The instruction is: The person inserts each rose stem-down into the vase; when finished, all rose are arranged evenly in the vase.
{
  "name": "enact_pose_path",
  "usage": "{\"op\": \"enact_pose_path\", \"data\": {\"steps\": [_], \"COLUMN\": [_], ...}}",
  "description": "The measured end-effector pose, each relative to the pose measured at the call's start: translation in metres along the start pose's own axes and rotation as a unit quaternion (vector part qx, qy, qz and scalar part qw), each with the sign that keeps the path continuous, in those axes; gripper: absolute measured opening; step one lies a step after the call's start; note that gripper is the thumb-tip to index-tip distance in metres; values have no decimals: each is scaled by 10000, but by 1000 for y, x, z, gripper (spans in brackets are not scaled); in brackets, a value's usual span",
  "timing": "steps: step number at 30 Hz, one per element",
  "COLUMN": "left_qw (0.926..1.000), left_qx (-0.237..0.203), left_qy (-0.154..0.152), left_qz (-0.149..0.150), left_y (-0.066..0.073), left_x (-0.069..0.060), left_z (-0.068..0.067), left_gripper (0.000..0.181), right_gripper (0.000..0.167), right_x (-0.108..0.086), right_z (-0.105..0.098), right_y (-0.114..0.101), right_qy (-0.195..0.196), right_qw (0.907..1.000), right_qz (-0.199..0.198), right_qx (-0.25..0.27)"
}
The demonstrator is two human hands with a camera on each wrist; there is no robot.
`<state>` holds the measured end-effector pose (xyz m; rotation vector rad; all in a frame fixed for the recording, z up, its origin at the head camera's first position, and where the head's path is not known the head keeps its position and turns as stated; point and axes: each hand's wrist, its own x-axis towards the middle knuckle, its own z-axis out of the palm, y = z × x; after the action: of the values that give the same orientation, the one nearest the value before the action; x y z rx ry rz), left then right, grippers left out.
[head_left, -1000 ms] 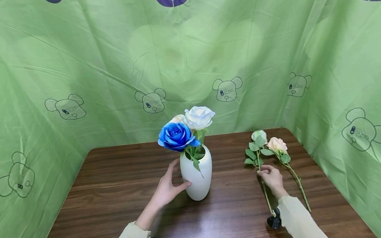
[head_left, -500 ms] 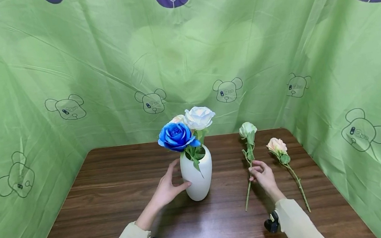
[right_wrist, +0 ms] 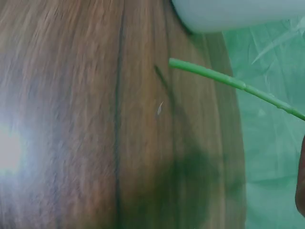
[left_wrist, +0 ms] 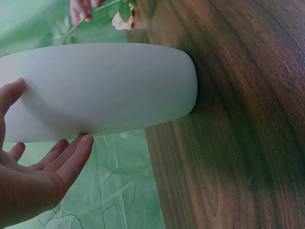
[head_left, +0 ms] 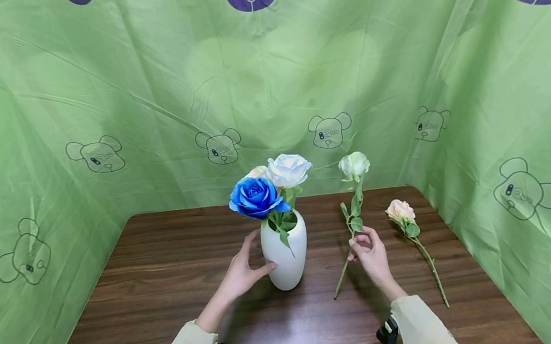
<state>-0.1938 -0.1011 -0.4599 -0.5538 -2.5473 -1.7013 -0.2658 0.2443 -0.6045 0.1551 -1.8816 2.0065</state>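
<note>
Right hand had just swung the pale green rose up and left, stem pinched, just right of centre frame. That put it off the tabletop, nearer the white vase mid-frame. Left hand stayed put, fingers spread against the vase; the pink rose at lower right hadn't budged.

Vase plain white; one rose pale green; table brown, dark-grained; curtain green, bear-printed.

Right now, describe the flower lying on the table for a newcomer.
On the brown table, look right of the white vase, past the right hand. There lies a pale pink flower. Only this one is neither held nor in the vase.
</note>
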Motion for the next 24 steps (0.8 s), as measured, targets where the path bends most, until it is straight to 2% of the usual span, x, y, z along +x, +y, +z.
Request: {"op": "enact_pose_path", "data": {"steps": [6,13,14,17,19,20,21,24], "left_qw": [10000,10000,10000,9999,9999,9998,9998,9998], "left_qx": [-9,-66,-72,-132,-149,-167,-169,-195], "left_qy": [2,5,-2,-7,-9,-11,-9,-1], "left_qz": [-93,33,24,-20,-57,-61,-65,-53], "left_y": [0,0,0,0,0,0,-1,-1], "left_x": [0,-1,0,0,0,0,0,0], "left_z": [0,0,0,0,0,1,1,1], "left_gripper": [76,76,76,76,76,76,76,75], "right_gripper": [45,46,44,42,38,37,38,33], "right_x": [8,24,21,26,25,21,21,6], "right_z": [5,9,14,19,27,35,39,66], "right_y": [2,0,-18,-37,-64,-87,-96,-172], "right_qy": [-34,-199,-249,-487,-619,-565,-542,-283], "right_qw": [9974,9873,9853,9768,9691,9676,9655,9615], "right_qz": [-628,-1274,-1284,-1557,-1736,-1693,-1764,-1733], "right_qx": [348,924,1095,1388,1640,1785,1836,2113]}}
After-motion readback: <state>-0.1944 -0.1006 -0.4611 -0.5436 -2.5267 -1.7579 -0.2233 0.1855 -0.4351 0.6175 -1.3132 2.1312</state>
